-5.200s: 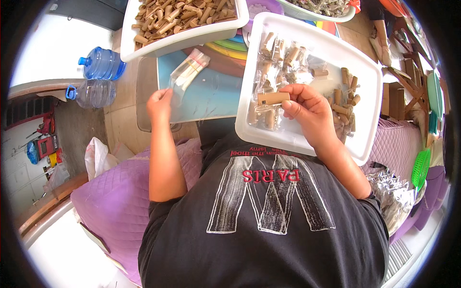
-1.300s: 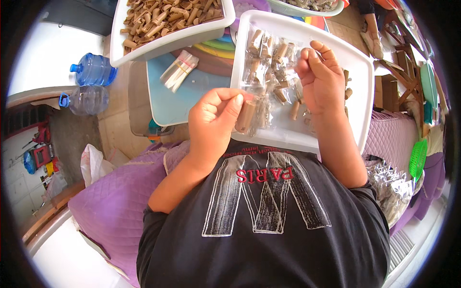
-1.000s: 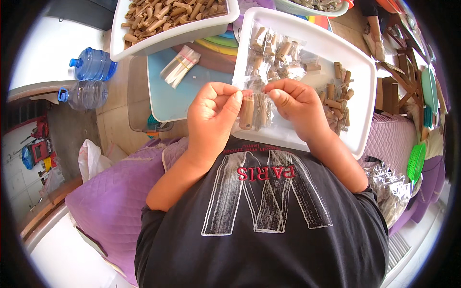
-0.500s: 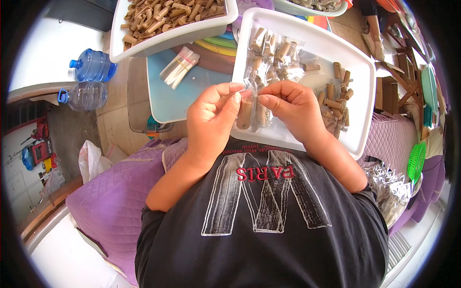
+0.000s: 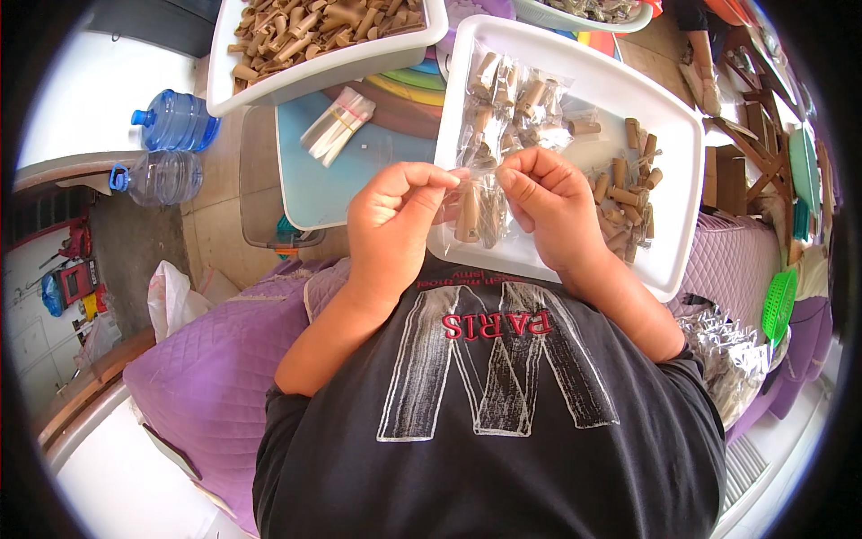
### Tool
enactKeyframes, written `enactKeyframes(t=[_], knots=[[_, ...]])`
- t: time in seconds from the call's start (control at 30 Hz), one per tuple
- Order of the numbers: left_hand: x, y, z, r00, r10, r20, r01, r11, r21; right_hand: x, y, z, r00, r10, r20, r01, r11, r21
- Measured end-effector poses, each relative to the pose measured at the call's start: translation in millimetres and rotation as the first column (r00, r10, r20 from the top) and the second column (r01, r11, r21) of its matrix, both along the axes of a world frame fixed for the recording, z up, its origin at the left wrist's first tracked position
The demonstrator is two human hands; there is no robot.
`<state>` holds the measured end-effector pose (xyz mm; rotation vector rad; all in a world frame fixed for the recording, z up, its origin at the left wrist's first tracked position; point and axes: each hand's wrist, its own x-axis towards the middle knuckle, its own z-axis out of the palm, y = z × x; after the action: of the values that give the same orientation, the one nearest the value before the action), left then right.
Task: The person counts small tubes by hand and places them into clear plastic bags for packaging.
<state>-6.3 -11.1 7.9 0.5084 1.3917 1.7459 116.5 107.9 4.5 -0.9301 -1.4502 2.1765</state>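
My left hand (image 5: 392,225) pinches the upper edge of a small clear plastic bag (image 5: 469,218) between thumb and fingertips. Inside it or right behind it shows a brown cylindrical piece; the clear film makes this hard to tell. My right hand (image 5: 558,207) is closed in a pinch at the other side of the bag's top. Both hands are over the near left part of a white tray (image 5: 690,207). Bagged brown pieces (image 5: 532,94) lie beyond my fingers in the tray, and loose brown cylinders (image 5: 624,193) lie to their right.
A white bin of brown pieces (image 5: 314,27) stands at the far left. A banded bundle of clear bags (image 5: 338,126) lies on the blue tabletop (image 5: 301,184). Two large water bottles (image 5: 175,121) are at the left. A green basket (image 5: 778,305) and silvery packets (image 5: 727,350) are at the right.
My right hand has shifted slightly right, widening the gap between my fingertips. The bag's top now spreads wider between them.
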Motion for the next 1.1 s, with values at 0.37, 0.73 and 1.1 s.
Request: enactKeyframes(t=[0.37, 0.73, 1.1], knots=[[-1.3, 2.8, -5.6, 0.994, -0.07, -0.085, 0.069, 0.997, -0.018, 3.3, 9.2, 3.2, 0.983, 0.109, 0.151, -0.147, 0.95, 0.274], [-2.0, 11.1, 0.6, 0.813, -0.065, -0.578, 0.103, 0.994, 0.033, 5.6, 24.8, 29.3, 0.973, 0.185, -0.141, -0.188, 0.982, -0.014], [1.5, -1.5, 18.4, 0.894, -0.412, -0.178, 0.44, 0.882, 0.169, -0.8, -0.2, 3.6, 0.782, 0.415, -0.464, -0.62, 0.583, -0.525]])
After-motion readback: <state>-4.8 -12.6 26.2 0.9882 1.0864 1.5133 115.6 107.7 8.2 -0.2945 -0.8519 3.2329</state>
